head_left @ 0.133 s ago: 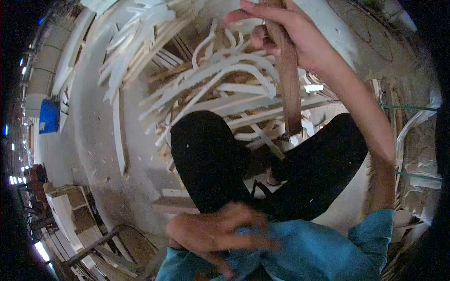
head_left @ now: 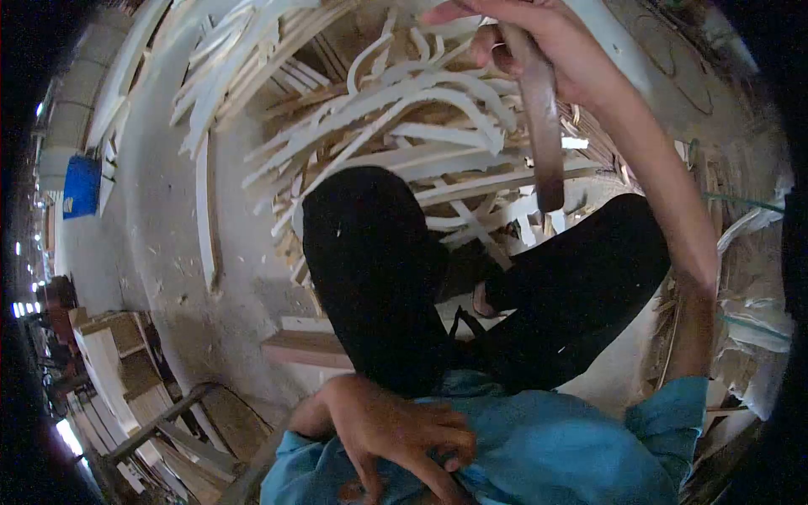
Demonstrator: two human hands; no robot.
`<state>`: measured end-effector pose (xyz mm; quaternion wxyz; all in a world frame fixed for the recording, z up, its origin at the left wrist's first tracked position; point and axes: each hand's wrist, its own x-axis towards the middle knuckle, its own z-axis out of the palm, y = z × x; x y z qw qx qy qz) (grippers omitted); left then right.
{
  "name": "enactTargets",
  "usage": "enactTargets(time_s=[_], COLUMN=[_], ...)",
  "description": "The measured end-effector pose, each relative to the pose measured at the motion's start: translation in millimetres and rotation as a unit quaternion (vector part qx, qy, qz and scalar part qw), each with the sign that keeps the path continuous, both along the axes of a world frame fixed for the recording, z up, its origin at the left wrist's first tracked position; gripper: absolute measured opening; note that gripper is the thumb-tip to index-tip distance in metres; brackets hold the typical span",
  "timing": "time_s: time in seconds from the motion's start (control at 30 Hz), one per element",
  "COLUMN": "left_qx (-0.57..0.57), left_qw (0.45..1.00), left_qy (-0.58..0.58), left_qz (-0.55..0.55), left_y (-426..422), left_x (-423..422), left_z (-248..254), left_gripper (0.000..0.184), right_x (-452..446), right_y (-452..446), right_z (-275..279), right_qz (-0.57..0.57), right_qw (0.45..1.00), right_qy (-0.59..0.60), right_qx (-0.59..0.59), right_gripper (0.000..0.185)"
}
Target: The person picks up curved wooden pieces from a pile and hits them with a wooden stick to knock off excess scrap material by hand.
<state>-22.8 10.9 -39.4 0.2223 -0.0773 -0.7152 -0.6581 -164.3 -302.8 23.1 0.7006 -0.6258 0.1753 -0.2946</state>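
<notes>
My right hand (head_left: 547, 42) is raised at the top of the head view, closed around a long, flat, brown wooden strip (head_left: 543, 135). The strip's lower end hangs above the gap between my knees. Low in the view, my left hand (head_left: 396, 429) lies against the front of the blue shirt (head_left: 555, 429), its fingers bent but apart, with nothing visible in it. Under the strip is a heap of white-faced wood offcuts (head_left: 446, 109), some curved and some straight.
My bent legs (head_left: 370, 252) in black trousers sit before the heap. A reddish wood block (head_left: 307, 348) lies by my left leg. Stacked boards (head_left: 126, 362) and a metal bar (head_left: 160, 429) are at lower left, a blue container (head_left: 82, 187) at far left, wrapped bundles (head_left: 753, 337) at right.
The wooden strip's lower end has shifted right and up in view, with my right hand still around it. My left hand, blurred before, has moved slightly down. The view itself has shifted a little.
</notes>
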Motion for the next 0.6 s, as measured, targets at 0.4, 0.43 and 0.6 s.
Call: enactTargets(time_s=[0.4, 0.43, 0.6], left_qx=[0.131, 0.178, 0.324], left_qw=[0.902, 0.859, 0.716], left_qy=[0.124, 0.184, 0.318], left_qz=[0.391, 0.442, 0.530], left_y=[17.3, 17.6, 10.0], left_x=[-16.3, -18.2, -44.2], left_z=[-5.8, 0.2, 34.5], left_gripper=[0.015, 0.020, 0.032], right_x=[2.8, 4.4, 4.1], right_y=[-9.5, -8.4, -13.6], right_z=[-28.2, -31.3, -50.4], right_qz=[-0.059, -0.084, -0.094], right_qw=[0.977, 0.970, 0.950], right_qy=[0.194, 0.219, 0.245], right_qx=[-0.066, -0.061, -0.167], right_gripper=[0.060, 0.055, 0.041])
